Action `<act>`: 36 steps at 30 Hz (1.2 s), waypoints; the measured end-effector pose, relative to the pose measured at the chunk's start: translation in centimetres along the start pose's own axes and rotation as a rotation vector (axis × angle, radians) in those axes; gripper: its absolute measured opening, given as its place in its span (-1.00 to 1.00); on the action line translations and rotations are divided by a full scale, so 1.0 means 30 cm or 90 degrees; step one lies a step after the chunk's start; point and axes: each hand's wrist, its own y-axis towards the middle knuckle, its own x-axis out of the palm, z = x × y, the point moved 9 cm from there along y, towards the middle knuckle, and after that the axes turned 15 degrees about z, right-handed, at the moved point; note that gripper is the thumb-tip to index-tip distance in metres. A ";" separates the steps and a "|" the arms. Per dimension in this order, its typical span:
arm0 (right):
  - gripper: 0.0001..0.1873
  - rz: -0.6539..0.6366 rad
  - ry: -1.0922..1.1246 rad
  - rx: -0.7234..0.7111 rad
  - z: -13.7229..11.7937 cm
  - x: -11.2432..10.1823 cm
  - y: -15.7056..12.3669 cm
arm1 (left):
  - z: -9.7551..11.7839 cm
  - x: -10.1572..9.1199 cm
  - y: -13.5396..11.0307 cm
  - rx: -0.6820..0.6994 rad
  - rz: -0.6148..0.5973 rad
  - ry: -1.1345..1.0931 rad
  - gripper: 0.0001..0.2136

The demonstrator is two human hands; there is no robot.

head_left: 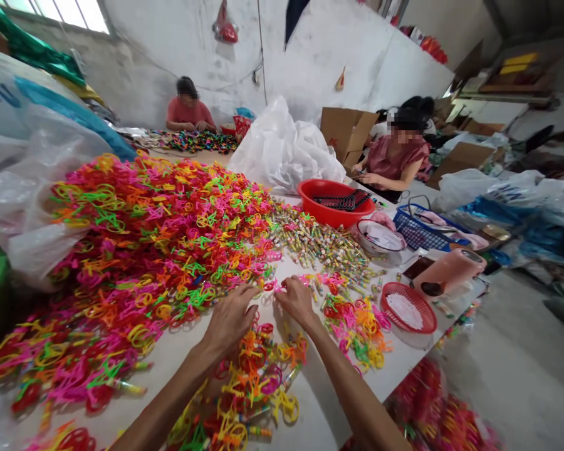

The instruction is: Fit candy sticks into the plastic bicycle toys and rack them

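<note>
My left hand (230,319) and my right hand (295,299) meet at the middle of the white table (178,351), fingers pinched together on a small pink plastic toy piece (275,287). A huge heap of neon plastic toy pieces (141,250) in pink, yellow, green and orange lies just left of them. A smaller pile of the same pieces (249,382) sits between my forearms, and another pile (357,322) lies to the right. Several small candy tubes (324,244) are scattered beyond my right hand.
A red basin (331,203), a white bowl (380,237), a blue basket (420,228), a red mesh lid (408,307) and a pink cylinder (449,272) crowd the table's right end. White plastic bags (282,150) and cardboard boxes (348,131) stand behind. Two other people sit working farther back.
</note>
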 end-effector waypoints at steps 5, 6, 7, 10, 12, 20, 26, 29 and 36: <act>-0.79 -0.152 0.383 -0.065 -0.122 -0.017 -0.062 | -0.021 0.054 0.005 0.094 -0.069 0.079 -0.61; -0.76 -0.215 0.432 -0.070 -0.136 -0.004 -0.045 | -0.045 0.047 0.004 0.064 -0.073 0.073 -0.65; -0.73 -0.246 0.439 -0.056 -0.128 0.007 -0.006 | -0.075 0.026 0.003 0.018 -0.061 0.054 -0.70; -0.71 -0.107 0.267 0.063 -0.001 0.004 0.205 | -0.175 -0.081 -0.025 -0.194 0.022 -0.115 -0.83; -0.77 -0.023 0.194 0.108 0.053 0.006 0.320 | -0.227 -0.137 -0.076 -0.354 0.055 -0.278 -0.77; -0.79 0.042 0.179 0.176 0.075 0.043 0.352 | -0.242 -0.172 -0.291 -0.660 0.068 -0.619 -0.73; -0.80 -0.015 0.353 0.197 0.045 -0.086 0.072 | -0.151 -0.157 -0.361 -0.692 0.009 -0.739 -0.66; -0.82 -0.157 0.665 0.230 -0.090 -0.119 -0.143 | -0.090 -0.145 -0.386 -0.705 -0.050 -0.842 -0.71; -0.73 -0.236 0.906 0.348 -0.312 -0.138 -0.398 | -0.069 -0.176 -0.446 -0.617 -0.031 -0.760 -0.77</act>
